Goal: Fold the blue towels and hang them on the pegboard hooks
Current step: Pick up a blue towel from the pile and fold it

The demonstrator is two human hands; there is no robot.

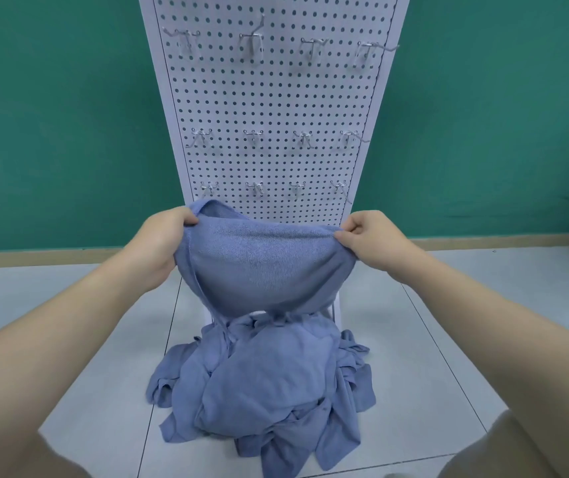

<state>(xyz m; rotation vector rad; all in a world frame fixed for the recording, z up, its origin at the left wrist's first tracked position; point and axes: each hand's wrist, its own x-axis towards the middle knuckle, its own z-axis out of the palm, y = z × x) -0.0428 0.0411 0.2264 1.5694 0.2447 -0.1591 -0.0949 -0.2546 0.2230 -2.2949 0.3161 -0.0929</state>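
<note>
Holding a blue towel (pixel 262 267) up by its top corners | left hand (pixel 164 241) and right hand (pixel 369 238) both pinching | towel pile (pixel 265 384) below | pegboard (pixel 272 108) behind

One white pegboard (pixel 269 108) is seen, standing upright. Twelve metal hooks are counted on it, arranged in three rows of four: four in the top row (pixel 250 41), four in the middle row (pixel 253 136) and four in the bottom row (pixel 254 188). No towels are hung on any of them. One blue towel (pixel 262 267) is held up, and two hands are counted on it: one left hand (pixel 162 241) and one right hand (pixel 371 238), each at one upper corner. One heap of blue towels (pixel 269 391) is seen on the floor below; the number of towels in it cannot be counted, since they are crumpled together.
</note>
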